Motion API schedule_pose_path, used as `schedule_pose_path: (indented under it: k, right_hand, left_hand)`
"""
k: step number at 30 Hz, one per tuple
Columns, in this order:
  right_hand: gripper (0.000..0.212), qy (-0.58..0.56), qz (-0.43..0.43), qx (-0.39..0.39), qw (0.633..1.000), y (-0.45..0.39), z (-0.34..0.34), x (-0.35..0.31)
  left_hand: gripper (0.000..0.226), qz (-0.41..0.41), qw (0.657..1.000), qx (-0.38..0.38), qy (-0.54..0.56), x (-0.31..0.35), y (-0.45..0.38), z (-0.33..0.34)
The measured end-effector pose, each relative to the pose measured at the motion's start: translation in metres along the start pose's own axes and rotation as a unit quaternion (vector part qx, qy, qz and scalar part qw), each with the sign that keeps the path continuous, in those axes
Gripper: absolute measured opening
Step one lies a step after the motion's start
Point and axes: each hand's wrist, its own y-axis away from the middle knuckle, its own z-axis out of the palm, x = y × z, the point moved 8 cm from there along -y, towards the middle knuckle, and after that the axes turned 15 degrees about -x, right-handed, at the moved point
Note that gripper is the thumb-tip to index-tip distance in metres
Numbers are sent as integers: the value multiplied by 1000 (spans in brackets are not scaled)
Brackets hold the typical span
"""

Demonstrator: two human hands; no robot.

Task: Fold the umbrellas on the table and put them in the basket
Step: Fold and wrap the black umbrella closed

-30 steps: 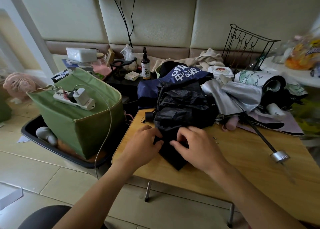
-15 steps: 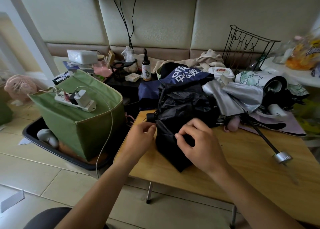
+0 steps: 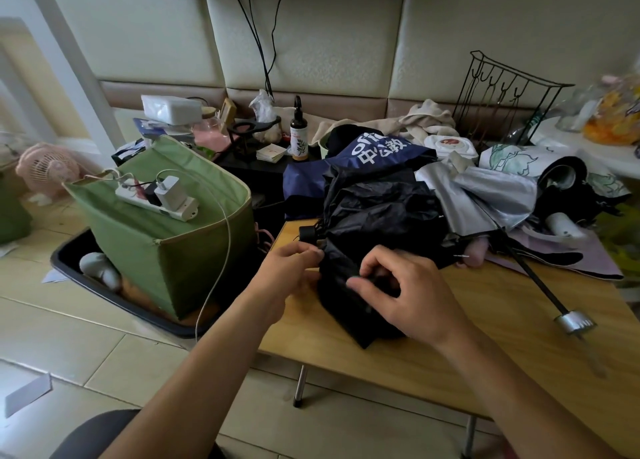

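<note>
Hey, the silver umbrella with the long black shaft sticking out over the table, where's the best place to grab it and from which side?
Probably the bare black shaft, from above on the near right. It juts clear of the silver umbrella canopy toward the silver cap, over the wooden table, with nothing lying over it. The canopy itself is loose fabric wedged against the black umbrella.

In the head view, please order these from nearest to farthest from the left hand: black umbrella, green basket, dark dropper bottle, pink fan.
From the left hand:
1. black umbrella, touching it, on its right
2. green basket, left, on the floor
3. dark dropper bottle, behind, upright
4. pink fan, far left
</note>
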Motion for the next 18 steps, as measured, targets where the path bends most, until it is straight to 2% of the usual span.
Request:
schedule_pose_path:
  k: [2, 4, 6, 8, 11, 14, 18]
  right_hand:
    - [29, 44, 15, -68, 997, -1, 13, 6]
    - [22, 67, -5, -109, 992, -2, 24, 6]
    - [12, 67, -25, -123, 990, -2, 29, 3]
    - [17, 55, -18, -122, 991, -2, 28, 3]
    - [21, 17, -2, -112, 994, -3, 22, 2]
    - [16, -10, 42, -50, 998, -4, 13, 12]
    - [26, 55, 106, -3, 993, -5, 9, 32]
  left_hand:
    - [3, 4, 998, -10, 58, -3, -3, 2]
    - [6, 8, 994, -11, 110, -4, -8, 1]
    - [13, 18, 990, -7, 143, -4, -11, -2]
    - [23, 31, 990, -10, 141, -1, -13, -3]
    - [21, 29, 999, 12, 38, 2, -10, -7]
    - [22, 15, 997, 22, -77, 3, -4, -2]
    - [36, -3, 993, 23, -113, 1, 3, 2]
